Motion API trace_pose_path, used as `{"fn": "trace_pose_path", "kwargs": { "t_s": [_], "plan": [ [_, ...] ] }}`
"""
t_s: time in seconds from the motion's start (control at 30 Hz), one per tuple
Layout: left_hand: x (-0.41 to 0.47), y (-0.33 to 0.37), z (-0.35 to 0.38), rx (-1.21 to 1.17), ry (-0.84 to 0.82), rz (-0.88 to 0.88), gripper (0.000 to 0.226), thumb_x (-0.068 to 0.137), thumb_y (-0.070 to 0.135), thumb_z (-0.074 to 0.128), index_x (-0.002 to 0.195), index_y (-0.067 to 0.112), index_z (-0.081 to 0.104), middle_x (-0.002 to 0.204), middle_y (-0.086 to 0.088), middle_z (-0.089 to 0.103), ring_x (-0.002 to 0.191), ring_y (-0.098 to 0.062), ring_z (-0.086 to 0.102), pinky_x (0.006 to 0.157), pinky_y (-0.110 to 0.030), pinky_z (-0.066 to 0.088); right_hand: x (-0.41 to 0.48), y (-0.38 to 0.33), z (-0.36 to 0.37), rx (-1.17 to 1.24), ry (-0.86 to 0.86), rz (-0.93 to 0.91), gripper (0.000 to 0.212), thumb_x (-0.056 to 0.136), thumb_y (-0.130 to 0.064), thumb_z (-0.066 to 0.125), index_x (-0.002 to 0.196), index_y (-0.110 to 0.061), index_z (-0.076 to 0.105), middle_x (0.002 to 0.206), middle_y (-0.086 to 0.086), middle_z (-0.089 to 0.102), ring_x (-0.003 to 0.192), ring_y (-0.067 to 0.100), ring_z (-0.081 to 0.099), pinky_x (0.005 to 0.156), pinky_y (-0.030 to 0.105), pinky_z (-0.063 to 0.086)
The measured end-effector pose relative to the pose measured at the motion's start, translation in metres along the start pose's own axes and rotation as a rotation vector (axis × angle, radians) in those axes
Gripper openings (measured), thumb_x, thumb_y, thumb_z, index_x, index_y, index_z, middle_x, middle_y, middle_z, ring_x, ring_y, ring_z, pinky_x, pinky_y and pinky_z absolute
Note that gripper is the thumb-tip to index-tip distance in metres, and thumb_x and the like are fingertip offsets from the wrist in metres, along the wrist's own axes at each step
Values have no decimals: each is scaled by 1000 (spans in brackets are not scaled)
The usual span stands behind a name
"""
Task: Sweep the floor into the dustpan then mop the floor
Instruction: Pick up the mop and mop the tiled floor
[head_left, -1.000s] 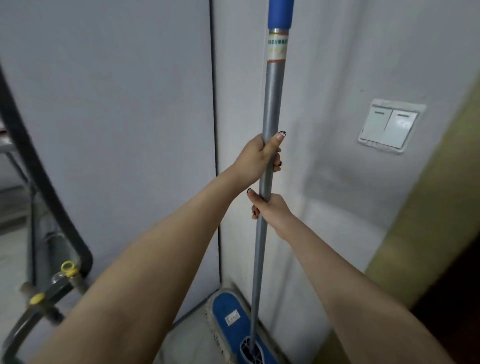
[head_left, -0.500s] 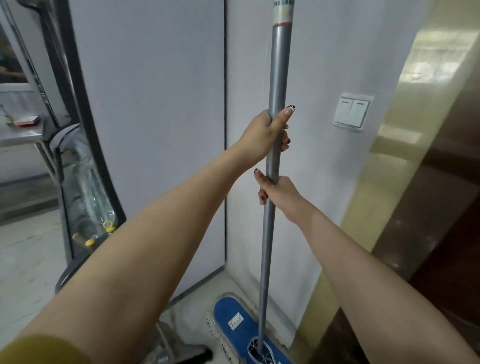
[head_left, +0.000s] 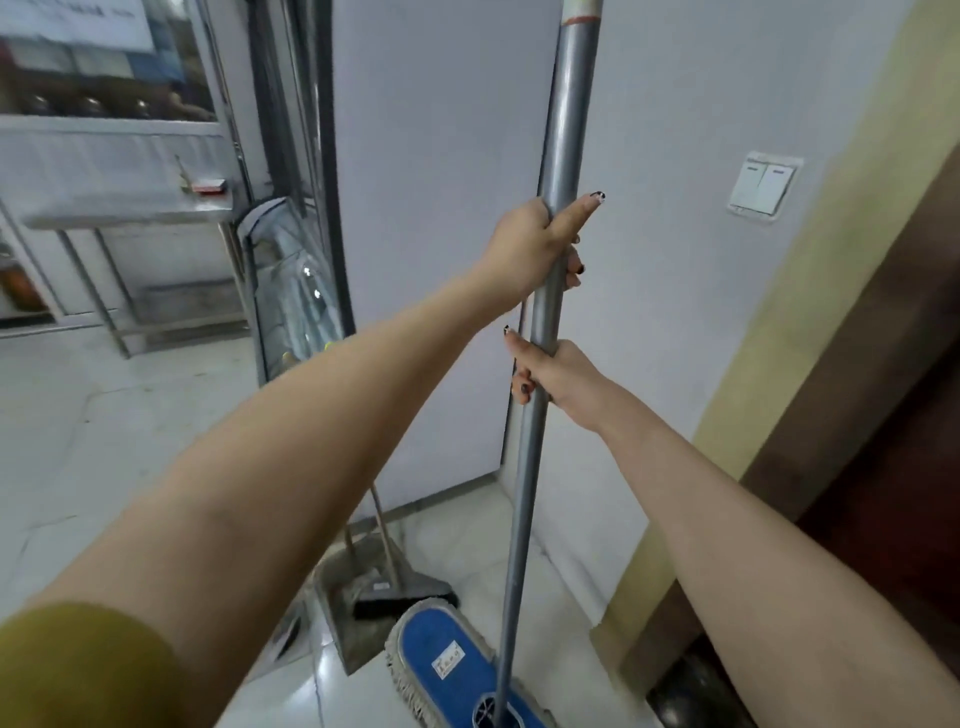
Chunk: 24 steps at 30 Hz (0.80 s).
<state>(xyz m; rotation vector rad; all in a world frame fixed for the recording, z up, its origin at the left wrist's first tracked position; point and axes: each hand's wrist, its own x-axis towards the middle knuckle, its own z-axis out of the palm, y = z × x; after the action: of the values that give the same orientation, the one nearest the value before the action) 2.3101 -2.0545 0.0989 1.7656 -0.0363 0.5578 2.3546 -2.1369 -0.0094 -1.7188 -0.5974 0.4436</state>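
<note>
fingers (head_left: 574, 267) of both hands wrapped round mop pole (head_left: 550, 291) | dustpan (head_left: 345, 597), broom (head_left: 402, 590) beside mop head (head_left: 447, 660)

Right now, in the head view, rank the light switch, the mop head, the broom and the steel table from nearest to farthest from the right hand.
From the right hand on the mop pole:
1. Light switch, on the wall up to its right.
2. Broom and mop head, both on the floor below; too close to call.
3. Steel table, far off to the left.
</note>
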Motion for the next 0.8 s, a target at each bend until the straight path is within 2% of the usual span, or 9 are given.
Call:
{"fn": "trace_pose_path", "kwargs": {
  "t_s": [0.13,0.23,0.37,0.47,0.6,0.73,0.8],
  "plan": [
    [-58,19,-20,31,126,-28,34,94,32,55,74,8,44,57,-10,54,45,-20,57,54,-32,57,-35,-1,40,51,-164,-19,50,83,-51,63,56,-16,40,46,-2,42,49,20,46,59,23,43],
    [-107,31,-41,86,213,-42,34,95,31,55,73,7,46,55,-9,54,46,-18,57,53,-31,57,-63,-2,76,120,-294,-46,46,84,-43,67,56,-17,42,44,-4,40,45,17,46,55,26,44],
    [-166,46,-80,175,293,-73,34,96,31,52,77,3,47,58,-9,55,49,-19,59,58,-34,59,-93,-8,134,140,-434,-74,34,84,-37,69,62,-18,51,44,-5,42,42,14,46,51,25,45],
    [-210,57,-120,272,362,-95,34,97,31,51,78,3,47,58,-9,56,46,-15,59,53,-27,55,-115,-18,186,132,-537,-106,34,86,-36,67,63,-17,50,42,-5,43,42,16,45,55,26,45],
    [-269,65,-183,415,461,-131,35,96,37,49,81,6,50,62,-5,60,51,-14,61,58,-21,55,-145,-34,263,76,-642,-111,43,85,-42,66,56,-16,48,42,-1,49,47,21,48,71,32,41],
    [-333,70,-254,434,558,-173,33,96,37,50,74,12,50,63,-3,60,46,-6,60,48,-16,48,-179,-51,350,28,-714,-106,45,83,-46,67,55,-15,48,45,3,50,45,19,49,67,28,44],
    [-363,72,-286,444,591,-191,35,95,38,51,73,12,49,63,-4,60,53,-13,64,53,-21,50,-192,-56,391,1,-751,-107,45,81,-48,68,57,-14,49,46,3,50,45,18,49,68,29,45]
  ]
}}
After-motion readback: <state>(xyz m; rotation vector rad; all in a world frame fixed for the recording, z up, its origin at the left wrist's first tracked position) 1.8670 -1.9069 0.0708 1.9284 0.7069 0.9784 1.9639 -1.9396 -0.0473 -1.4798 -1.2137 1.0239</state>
